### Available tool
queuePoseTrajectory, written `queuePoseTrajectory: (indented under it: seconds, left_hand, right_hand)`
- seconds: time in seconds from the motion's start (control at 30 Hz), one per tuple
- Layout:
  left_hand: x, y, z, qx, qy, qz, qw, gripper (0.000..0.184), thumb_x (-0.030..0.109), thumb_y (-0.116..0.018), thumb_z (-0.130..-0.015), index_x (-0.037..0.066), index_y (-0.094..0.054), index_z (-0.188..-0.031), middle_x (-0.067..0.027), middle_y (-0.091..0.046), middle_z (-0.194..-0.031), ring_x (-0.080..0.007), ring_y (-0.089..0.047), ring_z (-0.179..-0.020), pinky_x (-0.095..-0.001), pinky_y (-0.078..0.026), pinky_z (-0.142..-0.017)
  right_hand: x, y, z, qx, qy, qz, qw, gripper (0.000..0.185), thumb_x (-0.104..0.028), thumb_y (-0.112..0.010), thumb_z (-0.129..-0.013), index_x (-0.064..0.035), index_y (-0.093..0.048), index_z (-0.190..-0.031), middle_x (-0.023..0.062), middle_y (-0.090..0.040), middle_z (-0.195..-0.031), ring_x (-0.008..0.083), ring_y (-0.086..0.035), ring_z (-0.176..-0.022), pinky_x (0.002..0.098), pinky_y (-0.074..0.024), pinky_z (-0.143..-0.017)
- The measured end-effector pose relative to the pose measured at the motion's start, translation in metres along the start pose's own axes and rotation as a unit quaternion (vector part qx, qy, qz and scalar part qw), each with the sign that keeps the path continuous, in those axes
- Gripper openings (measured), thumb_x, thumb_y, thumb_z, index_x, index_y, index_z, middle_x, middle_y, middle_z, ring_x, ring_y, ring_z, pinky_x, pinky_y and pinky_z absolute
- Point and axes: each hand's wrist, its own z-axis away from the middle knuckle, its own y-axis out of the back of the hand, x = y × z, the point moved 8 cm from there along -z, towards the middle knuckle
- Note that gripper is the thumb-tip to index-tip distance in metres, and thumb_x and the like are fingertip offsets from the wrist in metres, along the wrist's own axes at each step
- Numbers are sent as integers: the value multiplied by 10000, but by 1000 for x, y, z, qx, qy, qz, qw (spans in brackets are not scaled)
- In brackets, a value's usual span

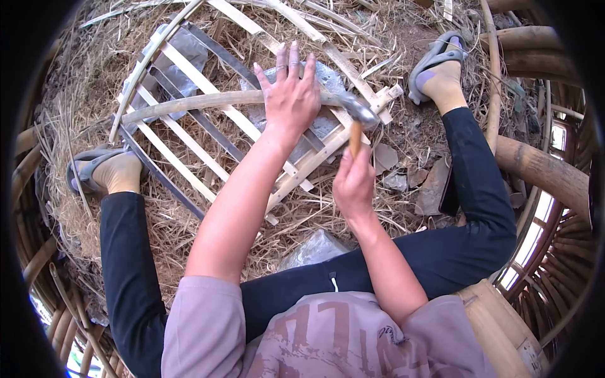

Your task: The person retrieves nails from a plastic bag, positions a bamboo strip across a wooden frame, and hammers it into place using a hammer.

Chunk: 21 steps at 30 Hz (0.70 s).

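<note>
My left hand [293, 101] lies with its fingers spread over a curved bamboo strip [195, 101], pressing it onto a frame of light and dark slats [205, 85]. My right hand [354, 183] is wrapped round the wooden handle of a hammer [355, 140]. The metal hammer head [356, 110] is over the right end of the curved strip, near the frame's corner; whether it touches the strip I cannot tell. A wooden edge bar [309, 165] runs along the frame's near side, below my left hand.
Stones [435, 188] lie right of my right hand, and a grey block [315, 249] lies near my lap. Straw and shavings [189, 242] cover the ground. My sandalled feet flank the frame. Thick bamboo poles [542, 173] stand at the right.
</note>
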Motion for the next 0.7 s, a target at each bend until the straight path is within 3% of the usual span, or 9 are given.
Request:
queuePoseTrajectory:
  seconds: [0.07, 0.2, 0.23, 0.37, 0.47, 0.5, 0.6, 0.67, 0.7]
  left_hand:
    - [1, 0, -1, 0, 0, -2, 1000, 484, 312, -416, -1011, 168, -486, -1468, -150, -301, -1614, -352, -239, -1507, -751, -151, -1123]
    - [1, 1, 0, -14, -2, 12, 1000, 502, 312, -383, -1016, 136, -471, -1478, -160, -296, -1613, -349, -192, -1522, -748, -103, -1138]
    - [1, 1, 1, -16, -1, 8, 1000, 504, 313, -377, -1018, 136, -464, -1482, -159, -295, -1614, -349, -192, -1523, -748, -104, -1138]
    - [1, 2, -2, 7, -3, -3, 1000, 484, 314, -403, -1014, 154, -487, -1463, -159, -317, -1602, -356, -242, -1505, -757, -147, -1121]
    - [0, 2, 0, 23, -3, -5, 1000, 469, 314, -420, -1012, 160, -509, -1446, -160, -330, -1595, -359, -263, -1497, -763, -167, -1112]
    - [1, 2, 0, 26, -4, -4, 1000, 468, 315, -418, -1012, 158, -511, -1444, -161, -331, -1595, -359, -262, -1498, -764, -167, -1111]
    - [0, 0, 1, 27, -9, 1, 1000, 468, 318, -421, -1011, 159, -517, -1440, -157, -335, -1594, -361, -266, -1495, -764, -170, -1110]
    - [-1, -1, 2, 28, -1, 3, 1000, 464, 323, -426, -1010, 165, -522, -1435, -150, -346, -1589, -362, -274, -1491, -762, -177, -1108]
    - [-1, -1, 0, 32, 1, 4, 999, 462, 325, -428, -1009, 168, -524, -1433, -146, -351, -1586, -363, -278, -1489, -761, -181, -1107]
  right_hand:
    - [6, -9, -4, -68, -43, 17, 997, 95, -83, -473, -1026, 8, -445, -1024, 172, -534, -604, 374, -599, -507, 457, -414, -450]
    - [-12, 6, -3, 44, 42, 13, 998, 114, -101, -466, -1034, 9, -451, -1005, 148, -531, -570, 335, -617, -506, 446, -424, -440]
    - [5, -8, -3, -77, -83, -15, 993, 120, -101, -466, -1034, 15, -462, -1001, 138, -532, -577, 328, -612, -502, 440, -426, -443]
    - [-11, 4, 0, 38, 50, -30, 998, 150, -123, -463, -1039, 15, -478, -982, 131, -527, -568, 313, -605, -488, 434, -421, -432]
    - [2, -13, -4, -77, -54, 12, 996, 158, -125, -457, -1039, 16, -477, -971, 130, -514, -566, 318, -585, -471, 435, -413, -430]
    - [8, -12, -1, -87, -96, -37, 991, 164, -125, -446, -1042, 17, -469, -963, 116, -495, -552, 319, -573, -459, 423, -399, -417]
    - [6, 3, 2, 77, 5, -75, 994, 183, -140, -446, -1049, 11, -460, -946, 90, -476, -527, 305, -572, -445, 396, -384, -393]
    - [8, -8, -7, -68, -73, -24, 995, 151, -124, -443, -1047, 1, -469, -966, 104, -505, -555, 316, -554, -437, 417, -375, -400]
    - [7, -5, -8, -53, -53, -25, 997, 140, -117, -447, -1044, -1, -470, -970, 117, -514, -561, 328, -559, -443, 429, -382, -407]
